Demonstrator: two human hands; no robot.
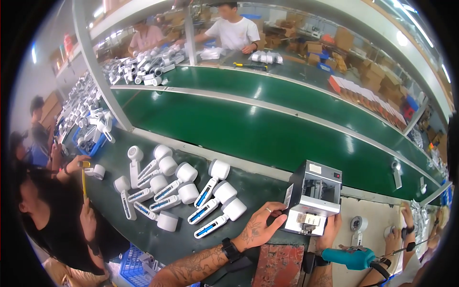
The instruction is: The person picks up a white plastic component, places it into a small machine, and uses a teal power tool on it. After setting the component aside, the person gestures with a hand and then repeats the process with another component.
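Observation:
A small black-and-silver bench machine (pixel 315 186) with a see-through front window stands at the edge of the green-topped bench. At its lower left side, my left hand (pixel 262 224), with a ring and tattoos, reaches with fingers extended and thumb apart, touching or nearly touching the housing. My right hand (pixel 331 228) lies along the machine's right side, fingers stretched upward and partly hidden by it. Between the hands is the machine's white fixture base (pixel 306 224); what sits in it is too small to make out. A teal electric screwdriver (pixel 351 257) hangs in front of my right wrist.
Several white round-headed handheld devices (pixel 179 184) with open handles lie left of my hands. Behind runs a green conveyor belt (pixel 248 122) between metal rails. A co-worker (pixel 52 210) at left holds a yellow-handled hammer (pixel 84 179). A blue basket (pixel 131 265) sits below the bench.

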